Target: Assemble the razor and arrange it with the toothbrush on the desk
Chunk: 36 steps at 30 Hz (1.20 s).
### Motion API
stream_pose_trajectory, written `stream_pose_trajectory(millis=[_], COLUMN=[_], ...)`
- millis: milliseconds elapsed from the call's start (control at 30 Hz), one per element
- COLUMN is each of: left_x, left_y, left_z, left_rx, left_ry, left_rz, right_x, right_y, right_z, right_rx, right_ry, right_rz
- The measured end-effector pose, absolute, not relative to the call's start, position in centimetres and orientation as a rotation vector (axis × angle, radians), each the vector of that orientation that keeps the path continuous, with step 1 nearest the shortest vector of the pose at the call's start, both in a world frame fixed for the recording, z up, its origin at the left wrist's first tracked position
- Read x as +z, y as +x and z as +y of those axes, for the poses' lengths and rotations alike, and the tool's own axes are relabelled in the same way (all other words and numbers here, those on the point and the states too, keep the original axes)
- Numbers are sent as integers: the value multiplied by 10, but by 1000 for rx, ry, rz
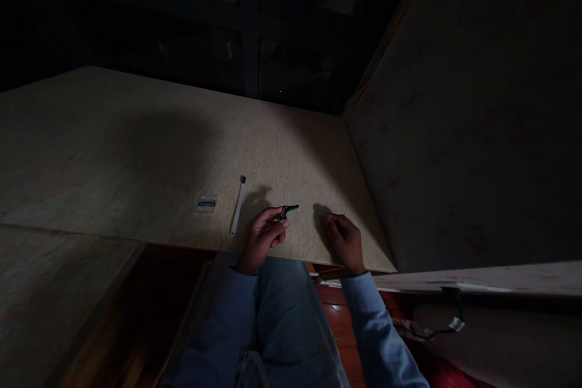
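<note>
My left hand (264,236) is closed in a pinch around a small dark razor head (290,210) with a teal strip, held just above the table near its front edge. To the left of that hand, a slim white toothbrush (237,206) with a dark head lies on the table. Farther left is a small clear case (207,204) with a dark, teal-striped piece inside. My right hand (344,239) rests by the front edge, apart from the left, its fingers curled together; nothing shows in them.
The pale patterned tabletop (273,139) meets a tall panel (473,133) on the right. Dark window panes (245,30) stand behind it. Below the front edge are my legs (291,321), and a dark cable (431,334) hangs at the lower right.
</note>
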State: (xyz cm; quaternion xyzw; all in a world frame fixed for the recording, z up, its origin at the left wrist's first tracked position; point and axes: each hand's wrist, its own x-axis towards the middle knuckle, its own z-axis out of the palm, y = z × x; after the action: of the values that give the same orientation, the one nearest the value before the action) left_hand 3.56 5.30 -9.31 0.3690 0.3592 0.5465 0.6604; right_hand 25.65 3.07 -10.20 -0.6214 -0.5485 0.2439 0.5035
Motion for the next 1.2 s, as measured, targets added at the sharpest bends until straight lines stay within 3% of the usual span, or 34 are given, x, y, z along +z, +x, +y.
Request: stream_pose_trajectory(millis=[267,767,1200], left_x=[-85,-84,-91], left_y=[40,32,27], left_z=[51,49,51], left_rx=[1194,1134,1081], left_ry=[868,911,857], left_rz=[895,850,741], right_x=[-84,-47,-46], right_y=[212,161,164], right_z=[12,22,5], right_rx=[834,1042,977], right_ry=[-1425,-1252,-1191], right_rz=[-1034,-994,-1282])
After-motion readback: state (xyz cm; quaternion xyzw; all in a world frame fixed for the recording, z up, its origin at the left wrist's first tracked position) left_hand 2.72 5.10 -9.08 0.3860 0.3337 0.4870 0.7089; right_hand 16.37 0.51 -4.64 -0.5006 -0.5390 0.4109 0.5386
